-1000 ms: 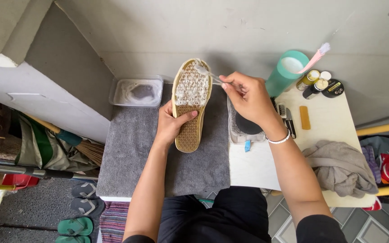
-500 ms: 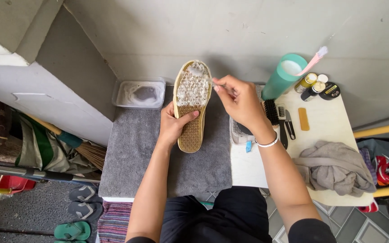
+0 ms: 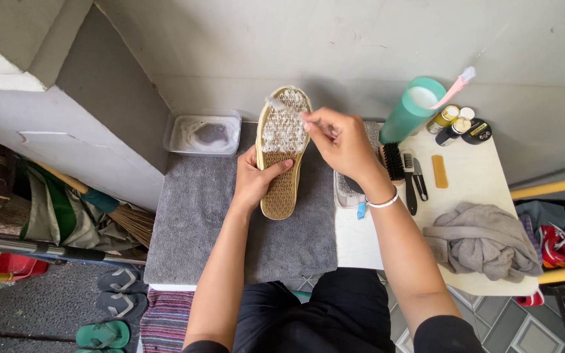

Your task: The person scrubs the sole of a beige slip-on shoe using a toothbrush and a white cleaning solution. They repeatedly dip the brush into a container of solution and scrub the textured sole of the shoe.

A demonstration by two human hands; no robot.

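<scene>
A shoe (image 3: 283, 153) is held sole up over a grey towel (image 3: 243, 222), its tan waffle sole foamy white on the upper half. My left hand (image 3: 254, 179) grips the shoe at its lower left side, thumb across the sole. My right hand (image 3: 342, 141) holds a small brush (image 3: 282, 108) by its handle, with the bristle end resting on the soapy toe area of the sole.
A clear tub of soapy water (image 3: 204, 134) sits at the towel's far left. On the white table (image 3: 479, 189) lie a teal cup with a pink toothbrush (image 3: 413, 108), small jars (image 3: 456, 124), brushes (image 3: 403, 170) and a grey cloth (image 3: 485, 242). Sandals (image 3: 116, 301) lie on the floor at left.
The brush has slid leftward across the toe of the sole as my right hand moved left. My left hand keeps the shoe in place.
</scene>
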